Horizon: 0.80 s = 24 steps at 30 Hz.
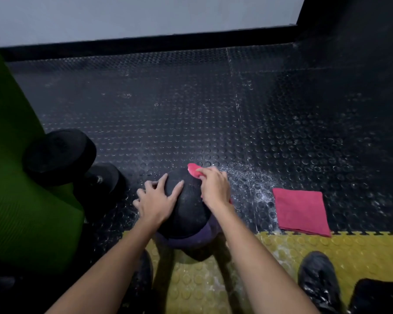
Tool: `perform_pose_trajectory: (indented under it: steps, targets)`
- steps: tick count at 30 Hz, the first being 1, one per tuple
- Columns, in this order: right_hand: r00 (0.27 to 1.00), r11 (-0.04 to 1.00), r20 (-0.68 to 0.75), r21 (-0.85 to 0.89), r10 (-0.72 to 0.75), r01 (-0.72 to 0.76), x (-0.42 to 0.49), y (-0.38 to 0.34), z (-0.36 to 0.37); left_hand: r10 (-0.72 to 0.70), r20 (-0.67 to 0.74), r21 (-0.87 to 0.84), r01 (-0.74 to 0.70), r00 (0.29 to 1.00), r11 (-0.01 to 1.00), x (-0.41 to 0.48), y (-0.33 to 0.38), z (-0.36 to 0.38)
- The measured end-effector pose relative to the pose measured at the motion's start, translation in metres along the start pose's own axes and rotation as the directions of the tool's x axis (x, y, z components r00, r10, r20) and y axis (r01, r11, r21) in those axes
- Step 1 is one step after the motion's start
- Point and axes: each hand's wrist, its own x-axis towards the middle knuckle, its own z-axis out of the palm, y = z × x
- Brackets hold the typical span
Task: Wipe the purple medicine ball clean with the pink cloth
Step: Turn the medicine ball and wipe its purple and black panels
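- Steadying the purple medicine ball with the left hand: palm down, fingers straight and spread over its 9 o'clock flank, pressing rather than gripping, probably to stop it rolling.
- Clasping a small, smooth pink item in the right hand, fingers curled round it at the ball's 12 o'clock crown. Too hidden to say whether it is a sprayer or a wadded rag.
- Sitting low in the view at 6 o'clock, astride the seam between the black studded floor and the yellow tile.
- Lying folded flat at the ball's 3 o'clock, near but apart and untouched: the pink cloth, seemingly parked within the right hand's reach for the wipe itself.
- Scattered between ball and cloth, around 2 o'clock: wet droplets, hinting at wetting first. Wiping judged not yet begun.
- Off at 9 to 10 o'clock, out of the working space: a black dumbbell against a green mat.
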Motion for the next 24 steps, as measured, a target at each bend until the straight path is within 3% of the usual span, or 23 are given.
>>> perform_pose_trajectory:
  steps: [3,5,8,12,15,17,20,22,24]
  targets:
    - [1.000,0.997,-0.016,-0.078,-0.011,0.010,-0.001,-0.004,-0.005,0.039,-0.091,-0.134,-0.051,0.995,0.990,-0.013,0.000,0.019]
    - [0.974,0.994,-0.207,-0.077,-0.092,0.077,-0.030,0.002,0.006,0.003,-0.114,-0.279,-0.035,0.993,0.960,-0.017,0.007,0.030]
    - [0.898,0.980,-0.417,0.069,-0.143,0.188,-0.087,0.019,0.033,-0.026,-0.093,-0.303,-0.004,0.995,0.953,-0.013,0.012,0.028]
    - [0.911,0.978,-0.410,0.170,-0.042,0.122,-0.080,0.015,0.028,-0.037,-0.085,-0.330,0.007,0.996,0.944,-0.018,0.010,0.024]
    - [0.972,0.992,-0.225,0.124,0.066,-0.039,-0.039,0.005,0.002,-0.121,-0.078,-0.349,0.086,0.990,0.933,-0.040,0.016,0.028]
    - [0.989,0.997,-0.136,0.059,0.052,-0.044,-0.031,0.007,-0.003,-0.213,-0.043,-0.342,0.186,0.976,0.921,-0.052,0.020,0.030]
    - [0.935,0.990,-0.344,0.078,-0.084,0.117,-0.070,0.019,0.016,-0.230,-0.054,-0.231,0.212,0.972,0.950,-0.046,0.030,0.025]
    - [0.880,0.962,-0.474,0.245,0.012,0.119,-0.107,0.037,0.037,-0.116,-0.028,-0.126,0.112,0.993,0.986,-0.031,0.041,0.018]
    - [0.832,0.888,-0.481,0.459,0.278,-0.032,-0.121,0.055,0.046,-0.080,0.084,-0.039,0.084,0.993,0.996,-0.024,0.051,0.016]
